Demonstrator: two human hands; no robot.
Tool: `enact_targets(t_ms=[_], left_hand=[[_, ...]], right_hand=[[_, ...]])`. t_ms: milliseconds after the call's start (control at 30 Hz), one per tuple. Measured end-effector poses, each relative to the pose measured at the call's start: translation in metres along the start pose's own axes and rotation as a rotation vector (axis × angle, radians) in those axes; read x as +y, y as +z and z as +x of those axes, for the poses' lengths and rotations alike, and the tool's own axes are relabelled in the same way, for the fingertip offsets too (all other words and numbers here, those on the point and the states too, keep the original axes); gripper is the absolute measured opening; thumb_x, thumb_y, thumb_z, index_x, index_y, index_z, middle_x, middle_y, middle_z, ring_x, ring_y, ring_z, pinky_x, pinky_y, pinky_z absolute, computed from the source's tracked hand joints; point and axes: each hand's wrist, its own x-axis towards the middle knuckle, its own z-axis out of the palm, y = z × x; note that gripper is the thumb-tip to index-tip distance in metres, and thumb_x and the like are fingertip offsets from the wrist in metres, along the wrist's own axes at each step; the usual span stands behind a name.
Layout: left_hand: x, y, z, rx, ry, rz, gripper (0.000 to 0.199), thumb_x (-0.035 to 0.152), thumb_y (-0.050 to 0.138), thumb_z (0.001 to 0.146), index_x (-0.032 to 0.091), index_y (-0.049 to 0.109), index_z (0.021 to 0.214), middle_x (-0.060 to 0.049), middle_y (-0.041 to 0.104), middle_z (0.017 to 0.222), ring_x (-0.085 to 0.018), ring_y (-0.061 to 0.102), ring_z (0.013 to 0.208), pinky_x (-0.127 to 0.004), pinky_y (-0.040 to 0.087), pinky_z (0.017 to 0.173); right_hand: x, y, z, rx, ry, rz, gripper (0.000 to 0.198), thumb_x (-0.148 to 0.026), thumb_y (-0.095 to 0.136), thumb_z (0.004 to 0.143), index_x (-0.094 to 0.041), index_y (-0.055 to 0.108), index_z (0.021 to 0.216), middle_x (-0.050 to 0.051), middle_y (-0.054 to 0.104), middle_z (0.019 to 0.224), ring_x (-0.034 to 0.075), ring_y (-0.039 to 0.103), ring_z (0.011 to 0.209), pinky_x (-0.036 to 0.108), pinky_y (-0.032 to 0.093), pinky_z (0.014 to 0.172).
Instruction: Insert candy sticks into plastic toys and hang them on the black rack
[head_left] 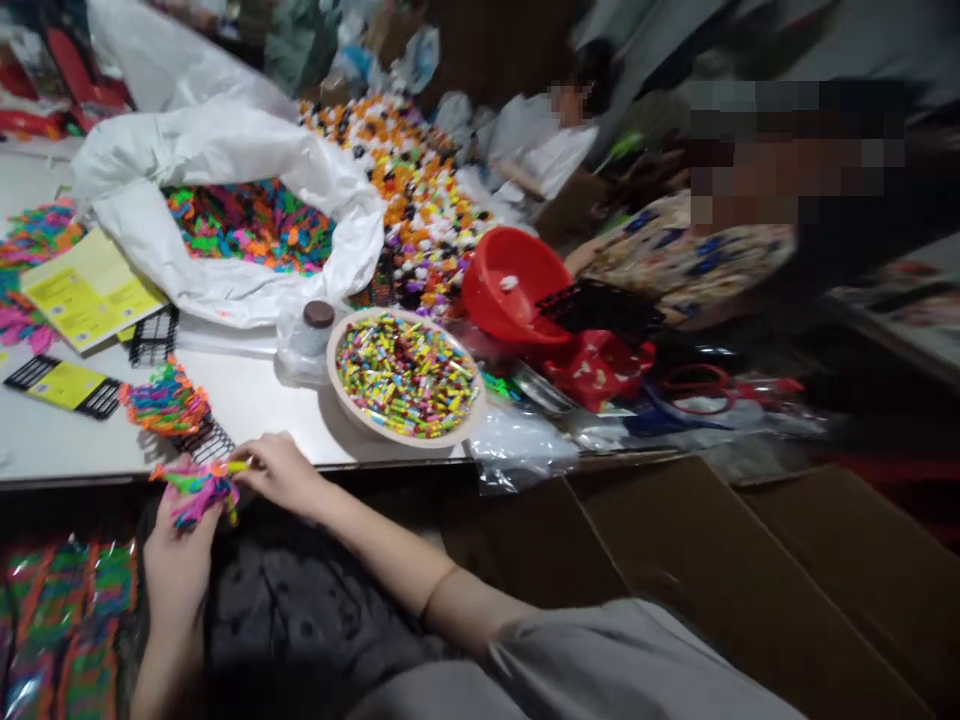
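Head view: bunch of colourful small pieces (195, 496) in two bare hands, just off the near edge of a white desk (67, 445).
Left hand (180, 545) grips the bunch; right hand (283, 476) pinches a yellow piece (238, 466) against it. Near that edge sit a similar heap (165, 400) and a full bowl (332, 375); farther back, an open sack (247, 300).

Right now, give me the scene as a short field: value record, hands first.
left hand: holds a multicoloured bunch
right hand: appears to pinch a yellow piece at the bunch's edge
near hands: second bunch on the white table, by a black grid
bowl: cream, filled with small colourful pieces
sack: white, open, multicoloured pieces inside
co-workers: two, one in a white top, one in a patterned top
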Motion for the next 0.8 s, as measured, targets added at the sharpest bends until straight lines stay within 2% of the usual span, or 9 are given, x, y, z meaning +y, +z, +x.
enact_targets(t_ms=[33, 133, 233, 300, 400, 533, 667, 800], left_hand=[[0.000, 0.000, -0.001, 0.008, -0.014, -0.039, 0.047, 0.039, 0.071, 0.065, 0.018, 0.061, 0.106, -0.007, 0.060, 0.117, -0.020, 0.055, 0.114, -0.040, 0.038, 0.108], [-0.009, -0.005, -0.003, 0.064, -0.127, -0.289, 0.044, 0.039, 0.069, 0.067, 0.016, 0.056, 0.102, -0.008, 0.064, 0.104, -0.018, 0.062, 0.100, -0.041, 0.046, 0.100], [-0.023, -0.019, -0.006, 0.072, -0.192, -0.477, 0.046, 0.038, 0.069, 0.067, 0.021, 0.048, 0.105, -0.004, 0.065, 0.093, -0.016, 0.065, 0.088, -0.040, 0.053, 0.088], [-0.031, -0.030, -0.009, 0.074, -0.261, -0.529, 0.052, 0.030, 0.073, 0.063, 0.023, 0.046, 0.106, -0.004, 0.063, 0.099, -0.015, 0.064, 0.090, -0.035, 0.054, 0.085], [-0.038, -0.041, -0.012, 0.040, -0.356, -0.579, 0.058, 0.020, 0.077, 0.058, 0.024, 0.046, 0.107, -0.005, 0.058, 0.114, -0.013, 0.061, 0.096, -0.028, 0.051, 0.086], [-0.044, -0.042, -0.008, 0.041, -0.324, -0.631, 0.057, 0.018, 0.077, 0.056, 0.023, 0.046, 0.103, -0.001, 0.060, 0.105, -0.009, 0.059, 0.095, -0.022, 0.045, 0.089], [-0.049, -0.035, 0.006, 0.055, -0.270, -0.604, 0.046, 0.022, 0.076, 0.057, 0.019, 0.049, 0.094, 0.001, 0.056, 0.089, -0.004, 0.055, 0.082, -0.018, 0.043, 0.081], [-0.058, -0.027, 0.045, 0.171, -0.031, -0.470, 0.047, 0.021, 0.074, 0.056, 0.018, 0.047, 0.095, 0.002, 0.054, 0.087, -0.005, 0.054, 0.080, -0.016, 0.043, 0.076]], right_hand=[[0.006, 0.003, 0.000, 0.018, 0.030, 0.026, 0.016, -0.025, 0.062, 0.079, -0.017, 0.063, 0.093, 0.003, 0.067, 0.087, 0.015, 0.058, 0.077, 0.030, 0.041, 0.079], [0.032, 0.018, -0.001, 0.132, 0.155, 0.222, 0.016, -0.023, 0.058, 0.079, -0.015, 0.058, 0.092, 0.005, 0.062, 0.094, 0.011, 0.055, 0.075, 0.026, 0.043, 0.074], [0.064, 0.038, 0.002, 0.210, 0.264, 0.463, 0.019, -0.023, 0.057, 0.073, -0.015, 0.049, 0.088, 0.004, 0.058, 0.087, 0.011, 0.054, 0.072, 0.026, 0.045, 0.070], [0.080, 0.052, 0.009, 0.228, 0.322, 0.569, 0.024, -0.026, 0.060, 0.070, -0.017, 0.044, 0.084, 0.002, 0.056, 0.078, 0.012, 0.055, 0.072, 0.028, 0.046, 0.071], [0.091, 0.070, 0.028, 0.219, 0.351, 0.652, 0.028, -0.030, 0.063, 0.066, -0.017, 0.042, 0.081, 0.002, 0.056, 0.077, 0.013, 0.056, 0.075, 0.032, 0.047, 0.076], [0.090, 0.090, 0.054, 0.220, 0.306, 0.722, 0.023, -0.026, 0.059, 0.065, -0.017, 0.042, 0.079, 0.003, 0.058, 0.078, 0.014, 0.057, 0.079, 0.033, 0.046, 0.083], [0.094, 0.110, 0.068, 0.278, 0.372, 0.757, 0.031, -0.028, 0.057, 0.067, -0.017, 0.039, 0.090, 0.005, 0.058, 0.085, 0.013, 0.056, 0.078, 0.029, 0.047, 0.076], [0.104, 0.121, 0.073, 0.272, 0.432, 0.653, 0.031, -0.029, 0.055, 0.071, -0.017, 0.039, 0.095, 0.007, 0.060, 0.087, 0.016, 0.057, 0.076, 0.028, 0.045, 0.069]])
